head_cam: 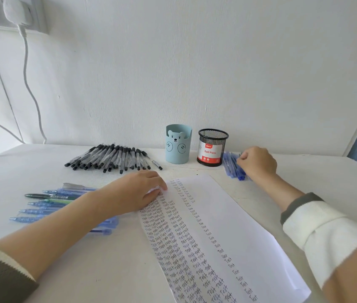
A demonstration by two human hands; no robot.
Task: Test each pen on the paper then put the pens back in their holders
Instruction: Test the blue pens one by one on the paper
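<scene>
1. Pens in blue and green (48,204) lie fanned beneath the left forearm.
2. Black pens (111,157) lie heaped just beyond the left hand (138,193), which rests flat with straight fingers on the paper (217,215).
3. Between the hands, farther back, stand a bear cup (178,147) and a mesh cup (212,149); no pen shows above either rim.
4. Blue pens (231,165) lie beside the mesh cup, touching the right hand (258,164), long axes running roughly away from the person. Its fingers curl over them; whether they already pinch one I cannot tell.
</scene>
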